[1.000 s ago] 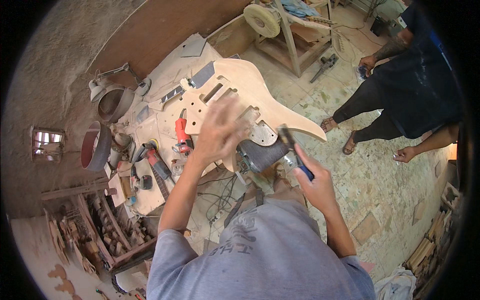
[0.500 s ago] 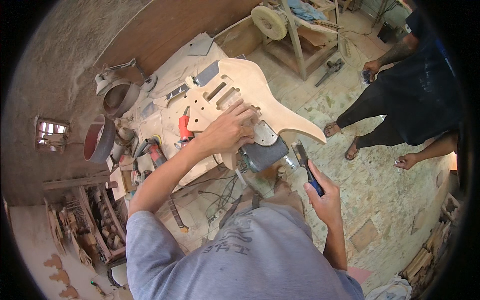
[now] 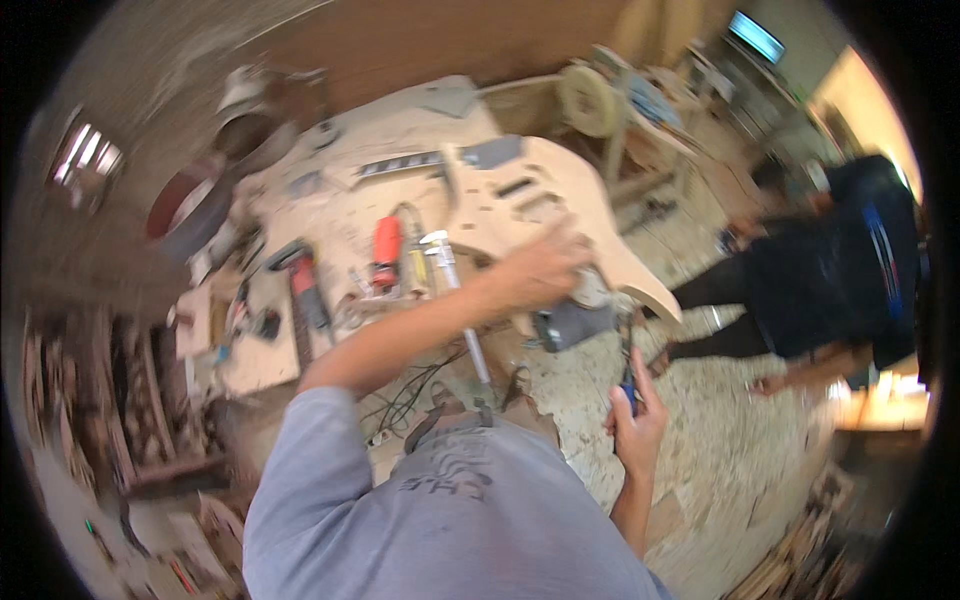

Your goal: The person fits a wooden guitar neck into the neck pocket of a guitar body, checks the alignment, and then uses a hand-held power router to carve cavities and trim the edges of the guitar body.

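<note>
A pale wooden electric guitar body (image 3: 585,195) with cut-out cavities lies at the table's right end. Across its lower part rests my left hand (image 3: 550,262), blurred, with the fingers spread over the wood. A rounded metal-coloured plate (image 3: 592,290) and a dark grey block (image 3: 580,327) show just below that hand. My right hand (image 3: 638,420) is closed round the blue handle of a chisel (image 3: 628,350), its blade pointing up beside the body's lower edge.
On the wooden table (image 3: 330,215) lie a red power tool (image 3: 386,250), a caliper (image 3: 440,255), a sander (image 3: 302,285) and a fretted neck (image 3: 400,163). Another person (image 3: 830,270) stands at the right. Wood scraps fill a rack (image 3: 140,400) at lower left.
The view has swung, so the table and guitar body sit further right in it and the caliper shows. My left hand stays on the body; the chisel is still in my right hand.
</note>
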`<state>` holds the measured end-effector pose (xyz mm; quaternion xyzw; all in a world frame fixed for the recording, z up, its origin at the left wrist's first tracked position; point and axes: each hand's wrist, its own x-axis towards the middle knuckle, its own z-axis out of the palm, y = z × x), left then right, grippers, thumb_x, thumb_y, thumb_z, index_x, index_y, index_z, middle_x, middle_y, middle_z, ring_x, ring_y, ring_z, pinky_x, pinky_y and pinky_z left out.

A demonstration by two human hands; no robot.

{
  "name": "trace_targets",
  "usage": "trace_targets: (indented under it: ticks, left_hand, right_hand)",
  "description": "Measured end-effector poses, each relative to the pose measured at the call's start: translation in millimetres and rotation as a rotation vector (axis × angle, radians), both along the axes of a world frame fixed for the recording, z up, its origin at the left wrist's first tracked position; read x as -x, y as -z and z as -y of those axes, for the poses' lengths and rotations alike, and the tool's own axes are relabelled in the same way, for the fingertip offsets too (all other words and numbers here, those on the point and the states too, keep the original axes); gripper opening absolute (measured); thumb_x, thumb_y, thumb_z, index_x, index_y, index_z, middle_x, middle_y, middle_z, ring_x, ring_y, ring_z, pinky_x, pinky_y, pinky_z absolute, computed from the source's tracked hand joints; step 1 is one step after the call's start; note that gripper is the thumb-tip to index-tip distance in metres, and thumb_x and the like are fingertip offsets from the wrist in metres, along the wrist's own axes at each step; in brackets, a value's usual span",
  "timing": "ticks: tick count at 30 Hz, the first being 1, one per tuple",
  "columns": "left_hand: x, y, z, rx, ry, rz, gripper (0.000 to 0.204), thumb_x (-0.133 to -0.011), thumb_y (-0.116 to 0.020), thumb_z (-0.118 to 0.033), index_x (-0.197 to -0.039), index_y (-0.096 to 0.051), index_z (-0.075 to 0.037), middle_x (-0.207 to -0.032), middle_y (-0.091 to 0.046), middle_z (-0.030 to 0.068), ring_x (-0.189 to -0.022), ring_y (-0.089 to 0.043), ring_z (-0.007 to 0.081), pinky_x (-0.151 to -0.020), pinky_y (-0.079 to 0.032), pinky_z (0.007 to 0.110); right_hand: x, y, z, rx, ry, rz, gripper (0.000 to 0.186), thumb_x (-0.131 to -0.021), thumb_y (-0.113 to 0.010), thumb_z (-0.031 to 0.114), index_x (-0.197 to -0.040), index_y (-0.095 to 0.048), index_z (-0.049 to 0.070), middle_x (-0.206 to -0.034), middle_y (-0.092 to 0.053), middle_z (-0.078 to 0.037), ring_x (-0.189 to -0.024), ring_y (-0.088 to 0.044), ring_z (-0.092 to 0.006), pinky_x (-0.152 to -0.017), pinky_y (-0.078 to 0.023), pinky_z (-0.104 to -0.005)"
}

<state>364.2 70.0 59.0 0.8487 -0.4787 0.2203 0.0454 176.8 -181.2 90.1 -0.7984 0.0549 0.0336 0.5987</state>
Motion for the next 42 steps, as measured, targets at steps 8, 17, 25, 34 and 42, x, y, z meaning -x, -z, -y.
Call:
trace_targets:
  ticks: [8,17,25,34,42]
  left_hand:
    - [74,29,-75,1.307,-0.346,-0.423,0.013,-0.090,-0.078,-0.014,-0.093,-0.073,-0.003,-0.105,-0.061,0.0148,-0.105,-0.062,0.0327,-0.093,-0.049,0.041]
    - [185,192,-354,1.121,-1.642,-0.300,0.058,-0.092,-0.078,-0.036,-0.130,-0.057,0.004,-0.126,-0.062,0.0259,-0.116,-0.062,0.0390,-0.099,-0.050,0.048]
    - [166,243,-404,1.046,-1.855,-0.434,0.081,-0.085,-0.081,-0.047,-0.140,-0.050,0.004,-0.134,-0.056,0.0271,-0.127,-0.054,0.0453,-0.107,-0.045,0.054]
    - [286,240,-373,0.708,-2.067,-0.729,0.068,-0.074,-0.086,-0.033,-0.125,-0.055,0.000,-0.124,-0.061,0.0237,-0.122,-0.057,0.0439,-0.100,-0.051,0.053]
    - [318,259,-365,0.934,-1.898,-0.648,0.074,-0.075,-0.085,-0.029,-0.129,-0.058,0.014,-0.123,-0.068,0.0362,-0.119,-0.066,0.0490,-0.104,-0.050,0.050]
  right_hand:
    - [28,-6,-91,-0.273,-0.231,0.132,0.068,-0.098,-0.065,0.021,-0.157,-0.046,-0.006,-0.091,-0.064,-0.010,-0.059,-0.058,-0.0123,-0.052,-0.047,-0.0264]
    - [-23,108,-268,0.162,-0.745,0.075,0.059,-0.095,-0.060,0.006,-0.154,-0.055,0.005,-0.103,-0.065,-0.016,-0.089,-0.064,-0.0281,-0.084,-0.051,-0.0383]
    - [-144,194,-422,0.432,-0.884,0.268,0.052,-0.091,-0.065,0.012,-0.142,-0.064,0.003,-0.124,-0.066,-0.027,-0.117,-0.063,-0.0425,-0.107,-0.048,-0.0451]
    - [-143,200,-456,0.445,-0.797,0.348,0.039,-0.089,-0.066,0.009,-0.127,-0.073,0.000,-0.120,-0.072,-0.026,-0.115,-0.068,-0.0400,-0.104,-0.051,-0.0477]
    - [-48,154,-368,0.254,-0.738,0.316,0.039,-0.092,-0.066,0.009,-0.130,-0.072,0.006,-0.122,-0.069,-0.020,-0.116,-0.062,-0.0387,-0.107,-0.047,-0.0480]
